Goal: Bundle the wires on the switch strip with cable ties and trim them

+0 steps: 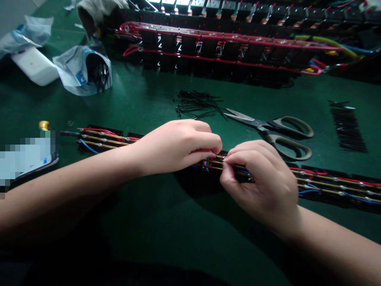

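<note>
A long black strip assembly [336,184] with brass rods and red and blue wires lies across the green bench. My left hand [181,145] rests over its middle, fingers curled and closed at the rods. Close to its right, my right hand [262,178] pinches thumb and forefinger together at the same rods. Whatever sits between the fingertips of either hand is too small or hidden to name. Just beyond the hands lie a loose pile of black cable ties [196,101] and a pair of scissors [262,126] with dark handles, its blades pointing left.
At the back runs a larger assembly [226,41] with red cables. A clear bag [81,71] of black ties, a white block [35,65] and a grey cloth [98,14] are at the left. A phone-like device [29,163] is nearer. A black bundle [348,127] lies right.
</note>
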Available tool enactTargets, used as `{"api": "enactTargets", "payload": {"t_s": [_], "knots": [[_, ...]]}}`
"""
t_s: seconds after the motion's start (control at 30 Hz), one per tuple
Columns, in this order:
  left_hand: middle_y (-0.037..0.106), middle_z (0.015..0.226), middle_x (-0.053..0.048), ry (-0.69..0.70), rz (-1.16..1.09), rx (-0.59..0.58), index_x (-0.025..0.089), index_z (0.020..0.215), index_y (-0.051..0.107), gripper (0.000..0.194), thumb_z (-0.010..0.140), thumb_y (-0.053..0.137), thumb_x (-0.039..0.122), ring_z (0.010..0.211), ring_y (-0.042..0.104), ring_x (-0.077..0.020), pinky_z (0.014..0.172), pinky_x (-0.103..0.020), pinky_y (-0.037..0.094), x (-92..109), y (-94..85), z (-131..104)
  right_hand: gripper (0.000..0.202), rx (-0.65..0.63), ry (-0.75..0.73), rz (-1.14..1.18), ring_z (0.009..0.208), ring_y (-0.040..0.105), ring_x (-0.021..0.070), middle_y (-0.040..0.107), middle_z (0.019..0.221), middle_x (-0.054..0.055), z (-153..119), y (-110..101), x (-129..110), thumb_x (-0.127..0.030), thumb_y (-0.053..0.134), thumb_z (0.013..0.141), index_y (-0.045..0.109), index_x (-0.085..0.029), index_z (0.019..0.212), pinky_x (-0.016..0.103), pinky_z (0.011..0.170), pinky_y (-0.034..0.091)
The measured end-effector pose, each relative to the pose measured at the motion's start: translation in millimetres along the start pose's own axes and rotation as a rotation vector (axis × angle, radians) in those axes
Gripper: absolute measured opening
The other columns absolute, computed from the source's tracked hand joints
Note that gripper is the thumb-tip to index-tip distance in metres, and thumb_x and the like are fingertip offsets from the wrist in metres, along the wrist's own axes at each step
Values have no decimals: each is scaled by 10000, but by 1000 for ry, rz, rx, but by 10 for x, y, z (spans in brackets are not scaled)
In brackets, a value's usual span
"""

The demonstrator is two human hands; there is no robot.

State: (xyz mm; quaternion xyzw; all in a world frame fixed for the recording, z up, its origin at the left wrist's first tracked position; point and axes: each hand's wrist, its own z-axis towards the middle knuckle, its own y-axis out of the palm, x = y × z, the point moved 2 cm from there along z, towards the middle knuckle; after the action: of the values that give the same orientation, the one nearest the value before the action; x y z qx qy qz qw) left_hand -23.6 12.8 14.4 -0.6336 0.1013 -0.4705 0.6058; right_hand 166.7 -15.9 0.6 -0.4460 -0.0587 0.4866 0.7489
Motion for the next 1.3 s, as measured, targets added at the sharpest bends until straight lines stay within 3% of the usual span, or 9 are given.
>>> {"api": "enactTargets", "payload": {"t_s": [0.47, 0.73, 0.9, 1.1, 1.3], "knots": [[665, 867, -3, -22, -34, 1, 177, 925, 663, 78, 908, 587, 181, 779, 607, -121, 687, -217, 430, 19, -9, 4, 136, 20, -2, 4, 751, 657, 202, 686, 814, 50, -3, -14, -3, -92, 646, 815, 600, -210, 865, 350, 694, 559], [678, 792, 37, -142, -161, 91, 172, 873, 651, 69, 904, 590, 179, 718, 611, -86, 663, -193, 435, -25, -50, 18, 164, -35, -33, -51, 852, 679, 228, 739, 941, 84, -4, 27, -3, -134, 671, 850, 625, -188, 997, 381, 795, 578], [684, 833, 33, -154, -190, 54, 172, 932, 649, 93, 885, 575, 145, 749, 621, -89, 655, -189, 433, -22, -51, 24, 232, -45, -58, -43, 919, 696, 244, 747, 996, 108, -27, 53, 7, -99, 671, 829, 619, -164, 1046, 395, 850, 582], [691, 847, 15, -191, -94, -5, 168, 920, 649, 98, 894, 554, 161, 773, 620, -124, 689, -236, 426, -21, -21, 42, 184, -56, -7, -41, 883, 682, 237, 721, 954, 97, -25, 49, 19, -104, 599, 855, 585, -192, 1015, 391, 790, 575], [693, 883, 7, -230, -38, -32, 167, 913, 657, 101, 905, 561, 196, 831, 621, -148, 726, -257, 421, -38, 12, 49, 235, -69, -69, -78, 905, 662, 253, 727, 989, 131, -28, 48, 0, -100, 657, 819, 648, -129, 1052, 401, 800, 573]]}}
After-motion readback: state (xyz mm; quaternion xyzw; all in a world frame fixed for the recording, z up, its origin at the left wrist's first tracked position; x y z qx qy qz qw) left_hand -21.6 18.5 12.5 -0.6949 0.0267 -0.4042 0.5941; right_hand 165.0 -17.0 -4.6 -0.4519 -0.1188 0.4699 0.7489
